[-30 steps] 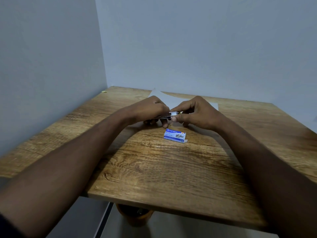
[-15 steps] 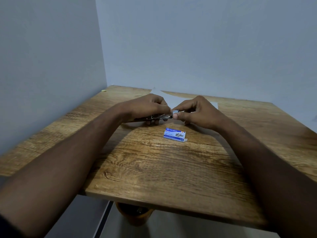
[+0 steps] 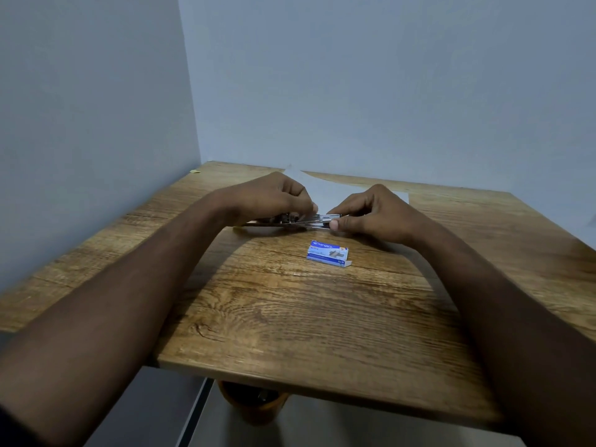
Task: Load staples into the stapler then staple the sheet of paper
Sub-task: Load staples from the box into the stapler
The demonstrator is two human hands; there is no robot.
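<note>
A metal stapler [image 3: 300, 220] is held just above the wooden table [image 3: 290, 317], stretched out lengthwise between both hands. My left hand [image 3: 274, 196] grips its left part from above. My right hand [image 3: 371, 212] pinches its right end between thumb and fingers. A white sheet of paper [image 3: 325, 191] lies flat behind the hands, partly hidden by them. A small blue and white staple box [image 3: 327, 253] sits on the table in front of the stapler, one end flap open. Loose staples are not discernible.
The table stands in a corner, with walls close on the left and behind. An orange container [image 3: 254, 403] shows on the floor under the table's near edge. A small yellow scrap [image 3: 194, 171] lies at the far left corner.
My hands have drawn apart, the right one moving rightward, and the stapler now shows stretched out longer between them. The staple box and paper have stayed put.
</note>
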